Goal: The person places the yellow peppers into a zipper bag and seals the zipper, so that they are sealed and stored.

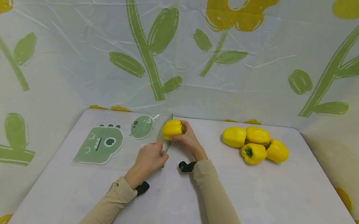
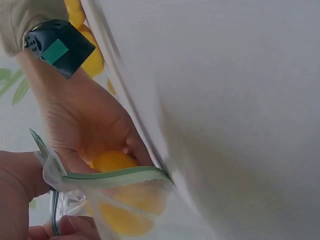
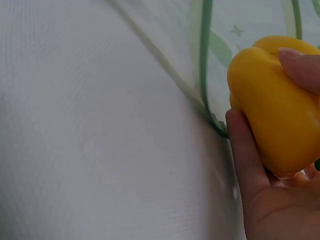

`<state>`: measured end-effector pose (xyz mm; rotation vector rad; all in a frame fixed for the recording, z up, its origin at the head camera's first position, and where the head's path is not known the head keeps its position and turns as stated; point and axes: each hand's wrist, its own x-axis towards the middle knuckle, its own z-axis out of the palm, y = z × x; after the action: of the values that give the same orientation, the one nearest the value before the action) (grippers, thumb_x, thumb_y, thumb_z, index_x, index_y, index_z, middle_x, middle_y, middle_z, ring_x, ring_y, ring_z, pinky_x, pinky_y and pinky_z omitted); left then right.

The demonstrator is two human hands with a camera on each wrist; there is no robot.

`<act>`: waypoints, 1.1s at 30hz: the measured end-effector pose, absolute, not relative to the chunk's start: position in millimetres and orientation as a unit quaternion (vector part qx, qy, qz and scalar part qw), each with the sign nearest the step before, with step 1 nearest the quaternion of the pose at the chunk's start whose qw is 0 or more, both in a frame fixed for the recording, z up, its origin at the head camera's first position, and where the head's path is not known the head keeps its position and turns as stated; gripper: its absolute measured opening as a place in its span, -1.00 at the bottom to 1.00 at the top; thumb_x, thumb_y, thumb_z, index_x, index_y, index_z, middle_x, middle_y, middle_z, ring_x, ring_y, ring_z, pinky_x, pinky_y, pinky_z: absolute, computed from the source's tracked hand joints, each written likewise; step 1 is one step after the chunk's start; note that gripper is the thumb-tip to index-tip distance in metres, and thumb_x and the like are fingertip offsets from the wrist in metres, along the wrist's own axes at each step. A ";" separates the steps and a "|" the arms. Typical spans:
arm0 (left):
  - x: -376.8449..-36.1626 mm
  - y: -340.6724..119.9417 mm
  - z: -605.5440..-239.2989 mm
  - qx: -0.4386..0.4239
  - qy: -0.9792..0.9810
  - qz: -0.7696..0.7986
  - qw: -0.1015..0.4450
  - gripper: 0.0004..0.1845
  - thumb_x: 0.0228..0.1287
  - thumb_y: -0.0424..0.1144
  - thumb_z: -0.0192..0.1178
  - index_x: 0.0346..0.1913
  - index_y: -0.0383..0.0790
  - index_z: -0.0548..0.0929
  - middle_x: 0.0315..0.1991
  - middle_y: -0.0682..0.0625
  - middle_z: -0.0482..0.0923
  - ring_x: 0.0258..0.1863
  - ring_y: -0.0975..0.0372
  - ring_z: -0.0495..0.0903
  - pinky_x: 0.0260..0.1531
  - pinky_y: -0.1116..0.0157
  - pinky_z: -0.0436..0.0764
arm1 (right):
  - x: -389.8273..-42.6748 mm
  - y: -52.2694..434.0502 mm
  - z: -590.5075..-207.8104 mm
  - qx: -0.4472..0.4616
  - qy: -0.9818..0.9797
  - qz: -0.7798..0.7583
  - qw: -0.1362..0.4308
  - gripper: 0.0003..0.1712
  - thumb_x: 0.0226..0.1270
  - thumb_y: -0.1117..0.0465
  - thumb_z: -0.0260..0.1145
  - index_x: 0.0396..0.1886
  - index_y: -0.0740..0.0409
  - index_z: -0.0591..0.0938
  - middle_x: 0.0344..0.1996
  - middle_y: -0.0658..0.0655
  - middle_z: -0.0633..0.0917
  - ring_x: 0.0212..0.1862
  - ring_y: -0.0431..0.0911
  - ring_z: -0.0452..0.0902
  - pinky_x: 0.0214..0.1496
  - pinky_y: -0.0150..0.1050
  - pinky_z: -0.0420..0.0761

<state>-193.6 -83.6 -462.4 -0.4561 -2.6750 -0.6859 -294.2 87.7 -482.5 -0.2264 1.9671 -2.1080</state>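
Note:
My right hand (image 1: 187, 137) grips a yellow bell pepper (image 1: 171, 129) at the back middle of the table, right at the mouth of a clear zip bag (image 1: 122, 135) printed with green dinosaur shapes. The left hand (image 1: 154, 154) pinches the bag's green zip rim (image 1: 166, 146) and holds it up. In the left wrist view the pepper (image 2: 116, 162) sits just above the rim (image 2: 115, 174), partly behind the plastic, with the right palm (image 2: 80, 115) behind it. The right wrist view shows the pepper (image 3: 275, 115) held between curled fingers (image 3: 245, 155) beside the rim (image 3: 204, 65).
Several more yellow peppers (image 1: 255, 144) lie in a pile at the back right of the white table (image 1: 255, 206). Flower-printed plastic sheeting (image 1: 185, 55) walls in the back and both sides. The bag lies flat toward the back left.

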 end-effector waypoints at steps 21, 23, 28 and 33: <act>-194.3 -85.3 -464.0 -0.191 -0.937 -0.247 0.154 -0.76 0.01 -0.38 0.22 -0.45 -0.11 0.32 -0.71 0.11 0.18 -0.75 0.27 0.22 -0.73 0.33 0.19 | -294.6 74.9 -486.1 -0.121 0.841 -0.520 0.089 -0.06 0.12 -0.03 0.52 0.47 -0.11 0.28 0.15 0.13 0.56 -0.29 -0.06 0.53 -0.26 -0.20 0.59; -194.1 -85.0 -463.0 -0.193 -0.937 -0.248 0.152 -0.76 0.02 -0.38 0.22 -0.44 -0.11 0.32 -0.71 0.11 0.17 -0.74 0.27 0.22 -0.73 0.33 0.20 | -294.8 75.5 -484.3 -0.131 0.836 -0.523 0.100 -0.05 0.14 0.03 0.50 0.49 -0.06 0.24 0.17 0.17 0.54 -0.33 -0.05 0.51 -0.34 -0.24 0.58; -194.2 -85.6 -462.2 -0.197 -0.938 -0.247 0.145 -0.78 0.01 -0.39 0.22 -0.42 -0.12 0.35 -0.69 0.13 0.19 -0.73 0.29 0.22 -0.72 0.35 0.20 | -295.5 78.9 -483.5 -0.153 0.826 -0.529 0.120 -0.08 0.15 0.16 0.47 0.47 0.03 0.21 0.28 0.19 0.44 -0.17 -0.02 0.49 -0.30 -0.25 0.57; -194.7 -86.7 -463.5 -0.200 -0.938 -0.247 0.139 -0.78 0.00 -0.38 0.22 -0.40 -0.11 0.36 -0.69 0.14 0.21 -0.73 0.30 0.23 -0.72 0.34 0.22 | -294.8 74.9 -483.3 -0.141 0.844 -0.506 0.109 -0.11 0.15 0.14 0.48 0.44 -0.08 0.26 0.32 0.14 0.42 -0.33 -0.03 0.50 -0.35 -0.26 0.56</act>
<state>-194.7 -86.7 -463.5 -0.5794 -2.7113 -0.7155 -294.8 74.9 -483.3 -0.4156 2.4823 -1.4878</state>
